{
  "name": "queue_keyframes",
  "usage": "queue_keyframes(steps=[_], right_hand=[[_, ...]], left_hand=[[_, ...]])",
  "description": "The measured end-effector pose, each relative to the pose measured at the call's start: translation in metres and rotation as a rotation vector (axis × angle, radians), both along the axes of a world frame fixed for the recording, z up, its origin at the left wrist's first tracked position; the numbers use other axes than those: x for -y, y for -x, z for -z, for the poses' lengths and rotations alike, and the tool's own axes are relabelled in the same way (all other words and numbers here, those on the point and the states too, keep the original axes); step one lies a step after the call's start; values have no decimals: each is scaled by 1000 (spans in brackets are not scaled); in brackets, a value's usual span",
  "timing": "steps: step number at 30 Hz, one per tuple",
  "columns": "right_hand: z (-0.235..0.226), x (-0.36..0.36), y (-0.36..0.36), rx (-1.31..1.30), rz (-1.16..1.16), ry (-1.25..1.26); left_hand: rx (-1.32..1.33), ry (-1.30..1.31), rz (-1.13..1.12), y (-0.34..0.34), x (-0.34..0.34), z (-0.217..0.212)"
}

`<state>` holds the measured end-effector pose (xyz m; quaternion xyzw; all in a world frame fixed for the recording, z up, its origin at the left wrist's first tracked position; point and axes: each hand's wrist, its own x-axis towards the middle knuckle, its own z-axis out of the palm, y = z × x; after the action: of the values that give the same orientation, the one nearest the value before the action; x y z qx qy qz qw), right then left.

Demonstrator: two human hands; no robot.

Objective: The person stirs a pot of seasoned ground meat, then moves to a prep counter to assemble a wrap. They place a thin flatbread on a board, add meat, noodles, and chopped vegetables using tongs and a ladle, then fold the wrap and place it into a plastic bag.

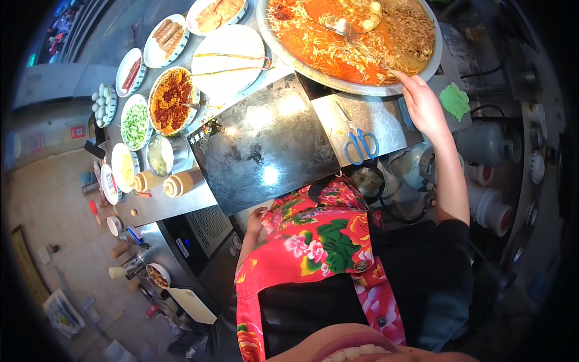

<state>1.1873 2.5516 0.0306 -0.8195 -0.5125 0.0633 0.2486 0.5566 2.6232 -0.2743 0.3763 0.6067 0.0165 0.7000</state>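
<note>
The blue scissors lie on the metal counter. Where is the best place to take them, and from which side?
Probably grip the scissors at the two blue handle loops, the end nearer the person, coming from above and from the near side. They lie flat on the counter with the closed blades pointing away toward the big pan. The right hand is closest, at the pan's rim.

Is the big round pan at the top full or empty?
Full. The big round pan holds orange-red broth with shredded strips and pale balls almost to its rim. The right hand rests at its edge.
</note>
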Motion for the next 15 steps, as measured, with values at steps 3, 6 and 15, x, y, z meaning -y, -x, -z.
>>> queue_keyframes(steps=[3,6,15], right_hand=[[-13,-4,7,180,40,303],[-28,5,20,354,35,476],[-28,-14,46,453,-15,596]], left_hand=[[-140,-157,205,7,6,0],[-85,-68,-11,11,15,-12],[-266,-13,102,38,36,-5]])
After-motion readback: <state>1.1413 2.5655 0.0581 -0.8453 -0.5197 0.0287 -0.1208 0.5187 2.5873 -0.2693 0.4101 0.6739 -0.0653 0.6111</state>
